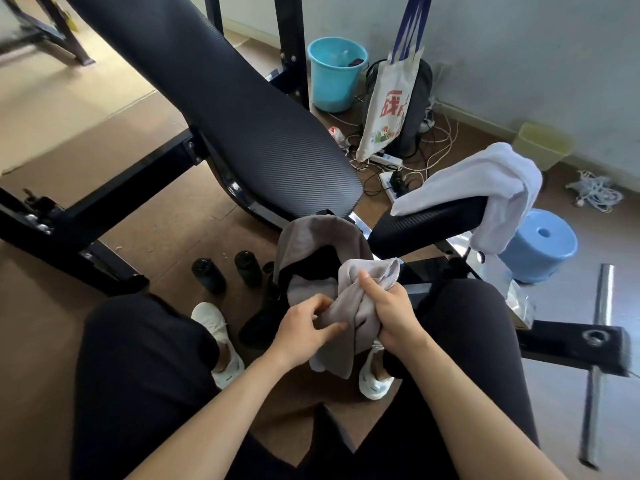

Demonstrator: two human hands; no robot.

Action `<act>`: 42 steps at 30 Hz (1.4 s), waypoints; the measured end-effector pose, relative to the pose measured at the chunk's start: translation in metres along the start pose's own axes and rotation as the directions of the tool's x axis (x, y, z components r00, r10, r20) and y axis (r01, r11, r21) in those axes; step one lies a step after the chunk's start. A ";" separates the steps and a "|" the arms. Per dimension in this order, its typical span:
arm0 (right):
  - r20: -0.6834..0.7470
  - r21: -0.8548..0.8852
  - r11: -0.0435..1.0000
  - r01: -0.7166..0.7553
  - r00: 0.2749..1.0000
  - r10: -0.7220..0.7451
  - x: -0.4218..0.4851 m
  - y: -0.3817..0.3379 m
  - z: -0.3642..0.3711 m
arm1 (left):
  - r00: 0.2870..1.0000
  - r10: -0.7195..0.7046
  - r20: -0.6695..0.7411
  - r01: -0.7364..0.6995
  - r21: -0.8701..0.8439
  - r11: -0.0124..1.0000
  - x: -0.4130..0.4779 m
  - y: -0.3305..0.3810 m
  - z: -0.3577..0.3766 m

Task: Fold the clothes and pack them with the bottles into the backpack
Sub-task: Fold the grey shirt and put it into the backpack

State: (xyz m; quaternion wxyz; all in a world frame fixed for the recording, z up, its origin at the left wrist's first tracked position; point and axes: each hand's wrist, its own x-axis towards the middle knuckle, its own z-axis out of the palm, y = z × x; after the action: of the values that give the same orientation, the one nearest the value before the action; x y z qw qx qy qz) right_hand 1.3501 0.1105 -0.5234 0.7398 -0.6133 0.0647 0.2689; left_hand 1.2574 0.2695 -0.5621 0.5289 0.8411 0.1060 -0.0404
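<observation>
Black padded bench (221, 109) across the upper left, slanting down toward the middle, cut off at the top edge. Brown floor (156, 220) open to the left of the knees, crowded on the right by the bench's frame and a metal bar (599, 341). Shorter bench pad (426, 220) right of centre, draped at its far end with a white garment (485, 181) hanging over the right edge and hiding part of a blue stool (543, 244). By the wall behind: blue bucket (336, 74), printed tote bag (388, 109), a tangle of cables hard to sort out.

Backpack (311, 233) upright on the floor between the feet, just before the bench's lower end, grey flap raised at the far side, dark mouth facing up and toward the camera. Lower body black, partly hidden by the left hand and the cloth.

Grey cloth (346, 317) bunched over the backpack's near edge, long axis running from upper right down to lower left, loose end hanging between the white shoes (214, 320).

Right hand (391, 310) wrapped round the cloth's middle, thumb uppermost, fingertips hidden in the fabric. Left hand (304, 323) pinching a fold at the cloth's left side between thumb and forefinger, remaining fingers loosely curled.

Black bottle (207, 275) and second bottle (247, 268) standing side by side on the floor left of the backpack, caps up, near it but apart.
</observation>
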 end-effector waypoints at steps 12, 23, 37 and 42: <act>-0.155 -0.275 0.947 0.167 0.964 -0.215 0.011 -0.017 -0.032 | 0.741 -0.202 -0.640 0.107 -0.185 0.977 0.024 -0.013 -0.053; -0.265 -0.746 0.665 -0.028 0.929 -0.259 0.026 -0.012 -0.041 | 0.441 -0.577 -0.688 0.110 -0.597 0.795 0.023 -0.016 -0.089; 0.107 0.265 0.901 -0.343 0.939 0.326 0.014 -0.012 -0.010 | 0.940 -0.338 -0.056 0.238 -0.603 0.761 0.003 0.017 -0.030; 0.238 0.264 0.889 -0.375 0.918 0.317 0.011 -0.010 -0.007 | 0.982 -0.174 0.066 0.181 -0.560 0.808 -0.009 0.028 -0.001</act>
State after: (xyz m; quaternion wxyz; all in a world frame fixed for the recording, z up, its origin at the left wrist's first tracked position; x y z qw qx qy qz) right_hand 1.3659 0.1067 -0.5212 0.7679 -0.4423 0.1437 0.4404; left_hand 1.2549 0.2576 -0.5354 0.7481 0.6334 0.1883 -0.0614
